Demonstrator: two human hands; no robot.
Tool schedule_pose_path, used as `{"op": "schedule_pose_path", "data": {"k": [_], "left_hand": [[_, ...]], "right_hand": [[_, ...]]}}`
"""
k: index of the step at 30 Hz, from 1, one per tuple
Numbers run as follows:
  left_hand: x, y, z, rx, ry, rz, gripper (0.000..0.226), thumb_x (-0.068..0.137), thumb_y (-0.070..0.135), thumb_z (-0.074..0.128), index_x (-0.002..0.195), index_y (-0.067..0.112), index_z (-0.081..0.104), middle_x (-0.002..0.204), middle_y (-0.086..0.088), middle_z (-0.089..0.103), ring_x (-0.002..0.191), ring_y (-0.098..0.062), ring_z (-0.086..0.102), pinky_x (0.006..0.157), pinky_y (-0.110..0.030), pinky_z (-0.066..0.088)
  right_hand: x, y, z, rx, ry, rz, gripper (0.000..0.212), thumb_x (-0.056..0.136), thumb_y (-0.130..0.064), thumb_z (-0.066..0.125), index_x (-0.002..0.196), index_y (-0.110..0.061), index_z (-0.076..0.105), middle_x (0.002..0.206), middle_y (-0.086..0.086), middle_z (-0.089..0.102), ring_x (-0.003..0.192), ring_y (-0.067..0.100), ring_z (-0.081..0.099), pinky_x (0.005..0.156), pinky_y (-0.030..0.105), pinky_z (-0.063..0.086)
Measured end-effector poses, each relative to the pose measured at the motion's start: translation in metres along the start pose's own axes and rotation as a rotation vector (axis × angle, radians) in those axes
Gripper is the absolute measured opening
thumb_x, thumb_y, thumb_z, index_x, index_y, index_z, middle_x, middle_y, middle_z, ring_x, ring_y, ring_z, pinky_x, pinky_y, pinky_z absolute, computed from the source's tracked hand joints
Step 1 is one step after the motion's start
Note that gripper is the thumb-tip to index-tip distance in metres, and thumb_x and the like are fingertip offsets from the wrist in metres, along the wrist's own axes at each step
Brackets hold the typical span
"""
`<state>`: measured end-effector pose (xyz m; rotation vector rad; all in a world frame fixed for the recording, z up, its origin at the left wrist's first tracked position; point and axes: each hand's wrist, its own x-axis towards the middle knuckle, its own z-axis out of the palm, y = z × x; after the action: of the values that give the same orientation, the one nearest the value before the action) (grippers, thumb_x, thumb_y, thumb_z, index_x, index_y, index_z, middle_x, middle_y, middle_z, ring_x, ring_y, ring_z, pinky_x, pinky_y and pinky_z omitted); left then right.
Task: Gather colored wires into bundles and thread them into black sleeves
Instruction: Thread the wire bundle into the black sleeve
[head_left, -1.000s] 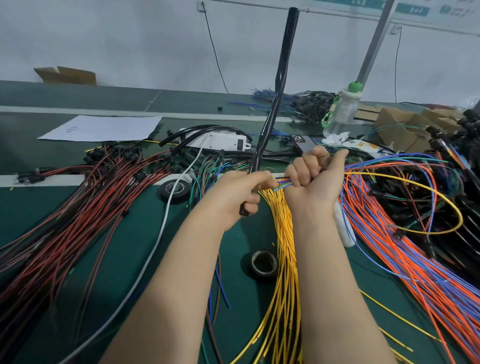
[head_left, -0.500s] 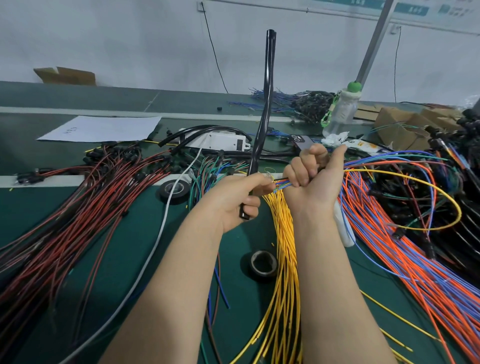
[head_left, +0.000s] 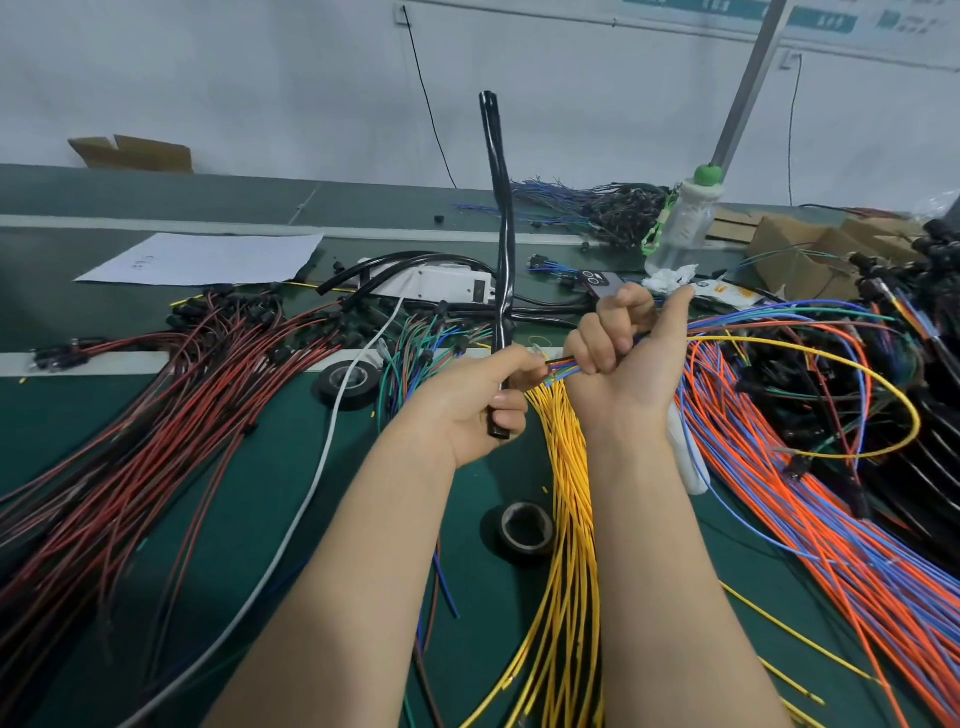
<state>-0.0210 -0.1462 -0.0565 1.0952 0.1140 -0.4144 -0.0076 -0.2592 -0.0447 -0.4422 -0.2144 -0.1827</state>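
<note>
Green work surface (head_left: 483, 613) runs back to a white wall, and wires cover most of it. I count three big heaps: red and dark wires (head_left: 156, 415) at the left, yellow wires (head_left: 569, 467) in the middle, orange and blue wires (head_left: 779, 493) at the right. Two black tape rolls lie on it, the far tape roll (head_left: 345, 384) touching the white cable (head_left: 322, 467), the near tape roll (head_left: 524, 530) just left of the yellow wires. One paper sheet (head_left: 208, 257) and one clear bottle (head_left: 685, 223) are far back.

Bare green shows mainly between the white cable and the left forearm, and around the near tape roll. The near edge is out of view.

The left hand (head_left: 467, 400) has its grip closed round one black sleeve (head_left: 504, 234) near the lower end; the sleeve stands almost upright above the surface. The right hand (head_left: 623, 364) has its grip closed on a bundle of colored wires (head_left: 561, 368), whose ends point at the left hand, just beside the sleeve.

Compared with one second ago, the top of the sleeve has swung to the left; both hands are at nearly the same place.
</note>
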Motion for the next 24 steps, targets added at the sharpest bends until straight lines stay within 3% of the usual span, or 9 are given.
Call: {"op": "schedule_pose_path", "data": {"k": [3, 7, 14, 19, 24], "left_hand": [[0.002, -0.001, 0.003, 0.102, 0.059, 0.122, 0.023, 0.087, 0.000, 0.055, 0.066, 0.009, 0.051, 0.051, 0.004, 0.042, 0.034, -0.002, 0.024, 0.034, -0.014, 0.019], [0.005, -0.002, 0.000, 0.488, 0.195, 0.339, 0.021, 0.083, 0.010, 0.063, 0.067, 0.014, 0.051, 0.042, 0.012, 0.026, 0.037, -0.007, 0.023, 0.038, -0.016, 0.020], [0.004, 0.002, -0.010, 0.560, 0.190, 0.434, 0.016, 0.086, 0.018, 0.065, 0.070, 0.021, 0.065, 0.044, 0.013, 0.031, 0.038, -0.004, 0.027, 0.037, -0.014, 0.024], [0.002, 0.001, -0.007, 0.741, 0.137, 0.514, 0.007, 0.087, 0.017, 0.064, 0.083, 0.014, 0.069, 0.037, 0.020, 0.042, 0.038, 0.002, 0.039, 0.040, -0.009, 0.027], [0.000, 0.002, -0.003, 1.005, 0.206, 0.576, 0.027, 0.090, 0.023, 0.060, 0.078, -0.002, 0.063, 0.057, 0.003, 0.040, 0.056, -0.015, 0.034, 0.055, -0.028, 0.026]], "right_hand": [[0.001, 0.001, 0.000, -0.014, 0.043, -0.011, 0.068, 0.101, -0.050, 0.024, 0.053, -0.012, 0.053, 0.037, -0.007, 0.021, 0.031, 0.006, 0.011, 0.032, 0.014, 0.011], [0.001, 0.003, -0.002, 0.007, 0.150, -0.031, 0.062, 0.101, -0.050, 0.026, 0.060, -0.011, 0.049, 0.038, -0.006, 0.021, 0.029, 0.006, 0.015, 0.033, 0.014, 0.010], [0.002, 0.003, -0.002, 0.038, 0.193, -0.039, 0.059, 0.101, -0.051, 0.026, 0.063, -0.011, 0.046, 0.038, -0.006, 0.022, 0.029, 0.007, 0.015, 0.033, 0.014, 0.011], [0.001, 0.004, -0.003, 0.038, 0.189, -0.032, 0.062, 0.101, -0.050, 0.027, 0.059, -0.011, 0.048, 0.037, -0.005, 0.022, 0.028, 0.007, 0.016, 0.031, 0.012, 0.013], [0.002, 0.004, -0.003, 0.028, 0.197, -0.029, 0.060, 0.101, -0.051, 0.026, 0.061, -0.011, 0.046, 0.038, -0.005, 0.022, 0.028, 0.007, 0.016, 0.031, 0.013, 0.013]]}}
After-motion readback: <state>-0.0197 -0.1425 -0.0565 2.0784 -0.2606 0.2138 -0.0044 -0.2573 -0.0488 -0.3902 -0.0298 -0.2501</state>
